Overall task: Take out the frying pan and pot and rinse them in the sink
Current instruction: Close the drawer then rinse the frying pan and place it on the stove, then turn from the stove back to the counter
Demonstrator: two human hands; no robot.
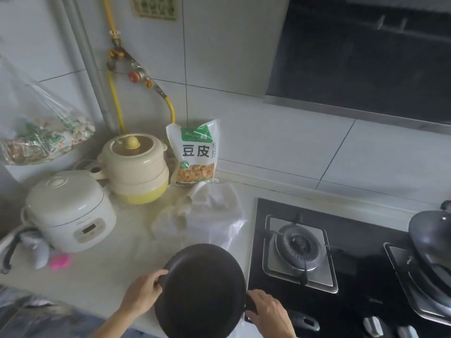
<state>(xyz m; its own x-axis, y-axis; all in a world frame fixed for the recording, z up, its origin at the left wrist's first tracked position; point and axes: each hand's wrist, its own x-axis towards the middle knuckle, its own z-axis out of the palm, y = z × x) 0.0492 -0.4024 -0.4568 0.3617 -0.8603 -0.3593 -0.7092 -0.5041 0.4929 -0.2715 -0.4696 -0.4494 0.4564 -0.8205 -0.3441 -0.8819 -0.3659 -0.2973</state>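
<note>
bottom centre: dark frying pan (203, 291) held at the counter's (117, 262) front edge, just left of the stove | left hand (144, 292) curled over its left rim | right hand (267, 311) gripping its handle side | centre right: burner (299, 247) bare | far right: lidded wok (433, 236) | centre: bag (196, 154) reading 豆皮

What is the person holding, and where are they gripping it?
A dark frying pan. The left hand grips its left rim, and the right hand holds it where the handle meets the pan.
</note>
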